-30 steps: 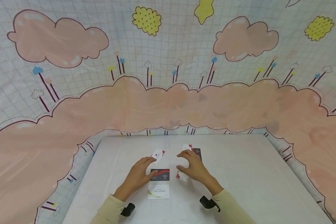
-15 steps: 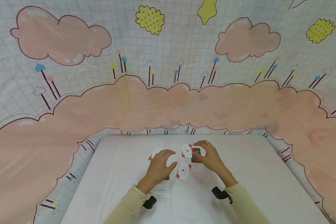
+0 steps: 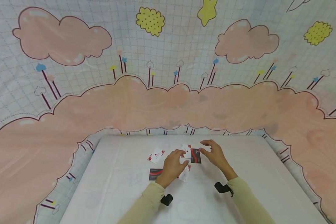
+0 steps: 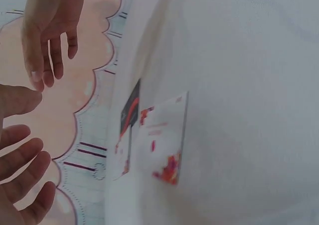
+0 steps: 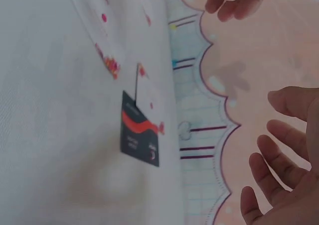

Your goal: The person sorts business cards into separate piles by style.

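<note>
My left hand (image 3: 174, 166) hovers over the middle of the white table, fingers spread and bent with nothing between them. Beneath and beside it lie two white business cards with red floral corners, an upper card (image 3: 187, 149) and a lower card (image 3: 185, 175), both partly covered in the head view. A black business card with a red wave (image 3: 196, 156) adjoins the upper white one; in the right wrist view this black card (image 5: 139, 135) overlaps its white neighbour (image 5: 146, 93). My right hand (image 3: 215, 155) is held just right of the black card, loosely curved around nothing.
Farther left lie another white floral card (image 3: 156, 156) and a second black card (image 3: 155, 174), the latter partly behind the left hand. A cloud-patterned cloth (image 3: 168, 105) hangs behind the table (image 3: 123, 186). Small black devices (image 3: 166, 199) sit at both wrists.
My left hand has moved right, off the left-hand cards to the middle ones. My right hand has moved right and slightly up, uncovering the black card. The cards mostly stay in place.
</note>
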Demonstrator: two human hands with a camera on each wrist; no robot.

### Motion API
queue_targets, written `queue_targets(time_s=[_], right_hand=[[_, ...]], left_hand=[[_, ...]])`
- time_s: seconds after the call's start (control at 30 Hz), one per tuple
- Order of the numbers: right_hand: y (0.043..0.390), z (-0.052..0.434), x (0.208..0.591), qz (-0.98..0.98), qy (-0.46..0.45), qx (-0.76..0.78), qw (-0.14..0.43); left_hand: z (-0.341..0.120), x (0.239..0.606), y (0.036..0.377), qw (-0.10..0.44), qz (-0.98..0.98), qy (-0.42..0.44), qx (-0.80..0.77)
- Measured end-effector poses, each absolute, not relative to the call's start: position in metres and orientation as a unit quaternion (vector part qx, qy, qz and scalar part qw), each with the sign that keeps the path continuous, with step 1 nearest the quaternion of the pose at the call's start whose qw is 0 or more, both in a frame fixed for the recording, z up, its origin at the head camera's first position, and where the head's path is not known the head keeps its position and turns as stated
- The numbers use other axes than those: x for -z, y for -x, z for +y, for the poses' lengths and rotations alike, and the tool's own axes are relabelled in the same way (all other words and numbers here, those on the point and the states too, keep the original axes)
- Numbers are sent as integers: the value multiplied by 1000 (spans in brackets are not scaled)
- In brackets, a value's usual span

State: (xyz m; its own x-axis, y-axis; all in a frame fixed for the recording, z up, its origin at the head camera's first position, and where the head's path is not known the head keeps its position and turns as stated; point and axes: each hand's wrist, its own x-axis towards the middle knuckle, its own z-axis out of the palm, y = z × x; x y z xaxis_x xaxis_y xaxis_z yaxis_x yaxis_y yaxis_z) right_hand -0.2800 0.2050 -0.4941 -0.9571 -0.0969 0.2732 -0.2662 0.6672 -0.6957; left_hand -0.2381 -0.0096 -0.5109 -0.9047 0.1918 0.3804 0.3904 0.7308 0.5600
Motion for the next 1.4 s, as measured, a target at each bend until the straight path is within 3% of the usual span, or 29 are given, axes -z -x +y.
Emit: queue_targets(time_s=[0.67, 0.87, 1.4], right_hand=[[324, 217, 547, -916, -25, -400, 15], [330, 215, 550, -920, -27, -391, 9], [336, 216, 555, -930, -27, -364, -30]], left_hand=[[41, 554, 261, 151, -921, 43, 357], [46, 556, 260, 168, -923, 17, 346], [53, 568, 266, 150, -930, -10, 336]])
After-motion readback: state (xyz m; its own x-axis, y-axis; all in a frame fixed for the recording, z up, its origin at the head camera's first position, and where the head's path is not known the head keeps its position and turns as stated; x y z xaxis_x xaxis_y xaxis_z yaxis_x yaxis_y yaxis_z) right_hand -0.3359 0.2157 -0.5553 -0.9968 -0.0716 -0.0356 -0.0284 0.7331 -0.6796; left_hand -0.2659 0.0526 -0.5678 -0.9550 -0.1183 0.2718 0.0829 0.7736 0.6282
